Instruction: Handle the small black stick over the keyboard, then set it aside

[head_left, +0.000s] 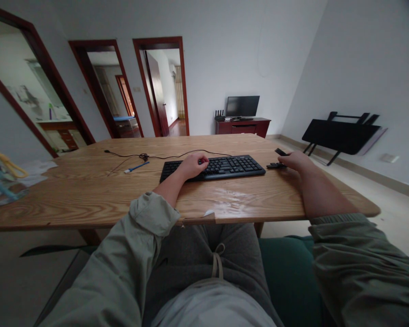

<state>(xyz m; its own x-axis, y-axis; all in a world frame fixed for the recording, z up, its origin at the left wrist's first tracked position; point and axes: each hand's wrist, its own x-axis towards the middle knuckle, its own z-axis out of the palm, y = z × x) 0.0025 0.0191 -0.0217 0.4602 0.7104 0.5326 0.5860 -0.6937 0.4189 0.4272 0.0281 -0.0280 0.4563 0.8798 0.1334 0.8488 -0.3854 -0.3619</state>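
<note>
A black keyboard (231, 166) lies across the middle of the wooden table. My left hand (191, 166) rests on its left half, thumb and fingers curled together; whatever is between them, if anything, is too small to make out. To the right of the keyboard, my right hand (297, 161) is closed on a small flat black piece (281, 152), tilted above the tabletop. Right below it, several small black pieces (275, 165), possibly keycaps, lie on the wood. The palm side of my right hand is hidden.
A blue stick-like brush (137, 167) and the keyboard's coiled cable (143, 156) lie on the left of the table (98, 195). A blue item with yellow strands (0, 175) and papers (41, 170) are at the far left. Peeled film (209, 212) marks the front edge.
</note>
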